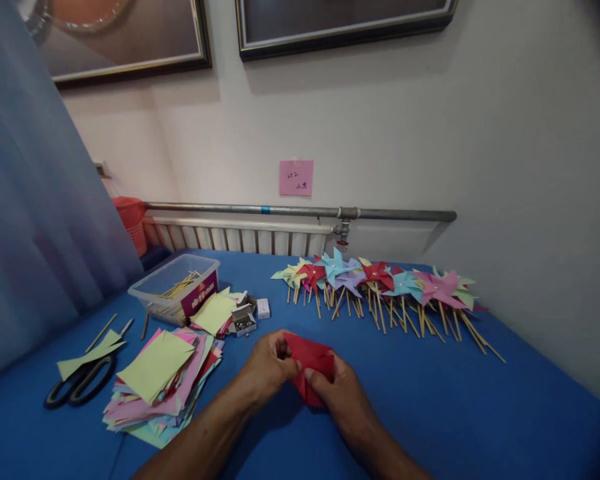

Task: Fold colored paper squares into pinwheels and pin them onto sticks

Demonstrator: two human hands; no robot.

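Observation:
Both my hands hold a folded red paper square [311, 360] just above the blue table [480, 413], near its front middle. My left hand [267, 367] pinches the paper's left edge. My right hand [343, 393] grips its lower right side, thumb on top. To the left lies a loose stack of coloured paper squares [163, 387] with a yellow-green sheet on top. A row of finished paper pinwheels on wooden sticks [380, 283] lies across the back of the table.
Black-handled scissors [80, 383] rest at the left on a paper scrap. A clear plastic box with wooden sticks [175, 287] stands at the back left, a small open box of pins [243, 321] beside it. Loose sticks [101, 331] lie nearby. A radiator and pipe [300, 212] line the wall.

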